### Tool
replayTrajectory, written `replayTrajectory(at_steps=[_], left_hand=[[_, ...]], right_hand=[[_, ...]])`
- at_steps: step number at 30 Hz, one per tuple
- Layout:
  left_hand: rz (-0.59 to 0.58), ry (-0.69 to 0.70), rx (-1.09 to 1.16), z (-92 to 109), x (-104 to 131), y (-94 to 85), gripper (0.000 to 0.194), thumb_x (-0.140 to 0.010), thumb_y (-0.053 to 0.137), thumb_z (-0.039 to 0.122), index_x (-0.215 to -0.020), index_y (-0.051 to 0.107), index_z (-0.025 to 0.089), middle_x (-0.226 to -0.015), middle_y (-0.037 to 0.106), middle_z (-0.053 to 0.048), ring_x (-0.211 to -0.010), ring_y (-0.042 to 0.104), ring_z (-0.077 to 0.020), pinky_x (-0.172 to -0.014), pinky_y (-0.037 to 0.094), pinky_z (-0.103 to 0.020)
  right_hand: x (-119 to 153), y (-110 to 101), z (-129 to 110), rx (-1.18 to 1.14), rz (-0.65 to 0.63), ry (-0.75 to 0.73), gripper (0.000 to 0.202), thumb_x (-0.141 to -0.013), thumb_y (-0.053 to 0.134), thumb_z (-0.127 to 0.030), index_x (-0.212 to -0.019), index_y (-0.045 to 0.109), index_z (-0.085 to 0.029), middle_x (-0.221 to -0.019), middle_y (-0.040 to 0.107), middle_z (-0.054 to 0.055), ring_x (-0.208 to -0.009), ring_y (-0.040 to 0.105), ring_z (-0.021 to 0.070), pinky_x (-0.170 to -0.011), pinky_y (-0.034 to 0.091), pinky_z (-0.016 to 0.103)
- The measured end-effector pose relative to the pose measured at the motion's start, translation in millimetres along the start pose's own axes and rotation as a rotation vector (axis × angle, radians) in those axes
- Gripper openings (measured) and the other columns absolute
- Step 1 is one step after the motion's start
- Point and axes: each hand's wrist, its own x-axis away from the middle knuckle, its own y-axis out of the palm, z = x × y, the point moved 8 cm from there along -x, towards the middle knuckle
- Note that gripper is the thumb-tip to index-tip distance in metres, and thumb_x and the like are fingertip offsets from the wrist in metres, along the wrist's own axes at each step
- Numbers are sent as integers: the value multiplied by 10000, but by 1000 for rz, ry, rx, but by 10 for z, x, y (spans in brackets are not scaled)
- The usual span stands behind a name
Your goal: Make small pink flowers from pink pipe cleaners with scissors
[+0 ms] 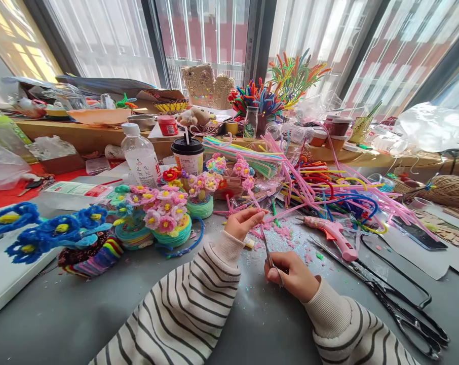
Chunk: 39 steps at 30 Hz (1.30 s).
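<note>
Near the middle of the grey table (138, 314), my left hand (245, 223) pinches a pink fuzzy stem (257, 205) between thumb and fingers. My right hand (292, 274) is wrapped round the handles of small scissors (266, 246). Their blades point up and away, close to the pink stem just beyond my left fingertips; whether they touch it is too small to tell. Pink fluff clippings (282, 232) and glitter lie beneath and around the scissor tips.
Pots of fuzzy flowers (166, 218), a bottle (140, 157) and a lidded cup (187, 154) stand left. At right lie a pink glue gun (334, 233), large black scissors (396, 304), a phone (419, 234) and many colourful stems (328, 190).
</note>
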Motion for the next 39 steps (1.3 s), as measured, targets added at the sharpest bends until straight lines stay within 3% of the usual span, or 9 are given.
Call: replayTrajectory(at_steps=[8,16,27,34,39], left_hand=[[5,22,-43,-10,-12,-13,164,-534,628,265,-662,652,165,-655,622,-10,-574,507,-74,-572,383,-189],[74,30,11,10,-17,-56,156,-514,639,256,-629,643,151,-602,604,-1,-550,503,-67,-557,371,-183],[123,5,63,-19,-43,-142,199,-502,639,301,-634,641,152,-581,579,11,-489,431,-34,-476,313,-162],[151,45,40,-4,-44,-215,237,-519,621,347,-651,640,152,-559,547,20,-442,357,-18,-433,284,-157],[85,60,-15,-1,-46,-166,199,-540,614,328,-648,644,164,-560,537,22,-489,387,-30,-465,295,-156]], right_hand=[[6,-21,13,7,40,4,506,-651,341,-620,-476,411,-150,-413,334,-35,-399,276,66,-384,212,197],[6,-104,8,44,159,15,438,-678,417,-519,-429,347,-166,-398,434,-20,-384,339,66,-392,275,191],[14,-190,25,58,275,19,394,-686,470,-387,-400,298,-177,-363,377,-41,-376,307,62,-409,327,190],[17,-194,23,22,267,27,413,-675,464,-438,-404,292,-179,-363,405,-32,-365,318,62,-401,313,194],[16,-166,-13,3,191,7,473,-685,369,-544,-406,369,-162,-373,426,-14,-371,331,67,-382,268,194]])
